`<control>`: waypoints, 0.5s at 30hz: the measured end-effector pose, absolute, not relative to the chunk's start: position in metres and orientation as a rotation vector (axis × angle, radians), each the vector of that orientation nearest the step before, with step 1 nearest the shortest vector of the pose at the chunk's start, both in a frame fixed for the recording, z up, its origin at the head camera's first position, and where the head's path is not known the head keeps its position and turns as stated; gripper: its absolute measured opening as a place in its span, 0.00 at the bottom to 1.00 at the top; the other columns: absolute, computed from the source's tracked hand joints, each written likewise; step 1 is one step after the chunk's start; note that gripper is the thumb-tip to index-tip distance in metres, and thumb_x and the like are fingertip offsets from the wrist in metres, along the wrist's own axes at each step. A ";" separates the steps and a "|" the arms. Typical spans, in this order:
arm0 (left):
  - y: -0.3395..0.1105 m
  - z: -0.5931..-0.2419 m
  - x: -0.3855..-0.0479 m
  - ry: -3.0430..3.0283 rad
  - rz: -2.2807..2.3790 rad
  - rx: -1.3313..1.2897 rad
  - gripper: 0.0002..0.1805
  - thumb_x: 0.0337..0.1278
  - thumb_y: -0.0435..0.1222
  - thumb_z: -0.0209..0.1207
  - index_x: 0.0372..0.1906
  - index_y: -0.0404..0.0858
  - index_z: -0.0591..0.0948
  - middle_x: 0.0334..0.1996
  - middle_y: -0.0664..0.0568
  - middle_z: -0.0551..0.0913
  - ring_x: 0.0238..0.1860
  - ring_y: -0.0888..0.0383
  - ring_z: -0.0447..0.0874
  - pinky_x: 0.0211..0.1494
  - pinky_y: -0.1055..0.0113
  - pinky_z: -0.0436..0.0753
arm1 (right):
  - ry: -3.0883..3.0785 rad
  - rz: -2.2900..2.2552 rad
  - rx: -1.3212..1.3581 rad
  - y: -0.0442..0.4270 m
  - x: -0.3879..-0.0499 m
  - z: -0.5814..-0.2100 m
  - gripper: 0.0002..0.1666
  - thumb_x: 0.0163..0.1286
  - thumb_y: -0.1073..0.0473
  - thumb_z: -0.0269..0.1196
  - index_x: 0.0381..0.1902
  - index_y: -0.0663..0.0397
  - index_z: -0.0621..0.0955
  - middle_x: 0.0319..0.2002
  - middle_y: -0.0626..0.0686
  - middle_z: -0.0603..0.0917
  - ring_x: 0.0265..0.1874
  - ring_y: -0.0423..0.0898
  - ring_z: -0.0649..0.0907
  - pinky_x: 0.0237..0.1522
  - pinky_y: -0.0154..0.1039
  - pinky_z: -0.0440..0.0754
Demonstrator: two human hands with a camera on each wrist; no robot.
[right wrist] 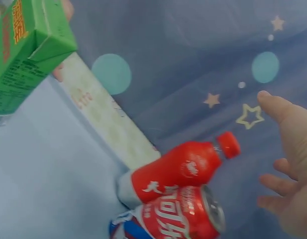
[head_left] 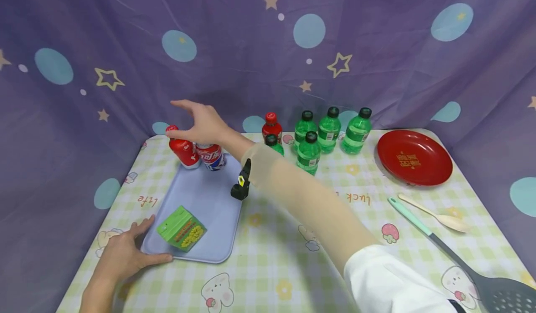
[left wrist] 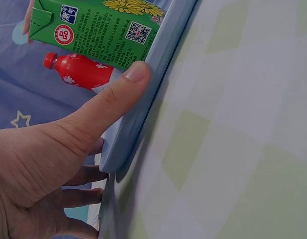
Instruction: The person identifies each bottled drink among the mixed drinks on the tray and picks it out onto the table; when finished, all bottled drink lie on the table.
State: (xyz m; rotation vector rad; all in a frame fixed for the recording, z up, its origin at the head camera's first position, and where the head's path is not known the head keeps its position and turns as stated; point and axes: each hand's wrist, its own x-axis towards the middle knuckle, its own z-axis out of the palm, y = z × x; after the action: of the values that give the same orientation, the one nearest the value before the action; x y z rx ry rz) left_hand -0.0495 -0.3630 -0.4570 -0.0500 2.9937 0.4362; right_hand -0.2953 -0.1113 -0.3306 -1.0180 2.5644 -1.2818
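A pale blue tray [head_left: 213, 196] lies on the left of the table. My left hand [head_left: 121, 257] touches its near left corner; in the left wrist view the straight thumb [left wrist: 111, 102] lies along the rim by a green drink carton [head_left: 183, 229], with the other fingers spread along the tray's side. The carton rests tilted at the tray's near end. At the far end a red bottle [head_left: 184, 154] and a red-and-blue cola can [head_left: 212, 156] stand side by side. My right hand [head_left: 205, 122] is above them, fingers and thumb spread and holding nothing; the right wrist view shows it apart from both.
Right of the tray stand several green bottles [head_left: 328, 129] and another red bottle [head_left: 272, 129], partly behind my right forearm. A red plate [head_left: 435, 164], a light-coloured spoon [head_left: 452, 222] and a skimmer [head_left: 456, 255] lie on the right. A purple curtain [head_left: 234, 71] hangs behind the table.
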 end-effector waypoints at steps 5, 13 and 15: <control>-0.364 -0.457 -0.048 2.987 0.431 -0.060 0.73 0.26 0.68 0.82 0.78 0.31 0.69 0.66 0.09 0.65 0.65 0.12 0.70 0.60 0.22 0.75 | 2.579 -1.104 -1.087 -0.126 -0.293 -0.341 0.51 0.69 0.36 0.71 0.84 0.37 0.64 0.81 0.41 0.69 0.80 0.38 0.69 0.78 0.32 0.70; -0.363 -0.455 -0.047 2.983 0.444 -0.064 0.73 0.25 0.69 0.82 0.78 0.31 0.69 0.66 0.10 0.66 0.64 0.12 0.71 0.59 0.24 0.77 | 2.612 -0.957 -1.180 -0.140 -0.296 -0.354 0.53 0.70 0.38 0.71 0.85 0.42 0.62 0.76 0.46 0.76 0.72 0.41 0.77 0.72 0.28 0.74; -0.362 -0.455 -0.047 2.982 0.452 -0.060 0.73 0.25 0.68 0.83 0.78 0.31 0.69 0.67 0.10 0.66 0.64 0.13 0.71 0.59 0.24 0.78 | 2.613 -0.951 -1.185 -0.143 -0.297 -0.358 0.52 0.70 0.39 0.71 0.85 0.43 0.62 0.75 0.47 0.77 0.70 0.41 0.79 0.71 0.28 0.75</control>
State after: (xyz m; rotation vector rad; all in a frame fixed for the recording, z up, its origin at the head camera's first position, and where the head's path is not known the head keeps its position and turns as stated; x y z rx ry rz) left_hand -0.0465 -0.3623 -0.4549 -0.0600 2.9823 0.4520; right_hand -0.2968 -0.1431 -0.3577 -1.1853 2.6131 -0.9513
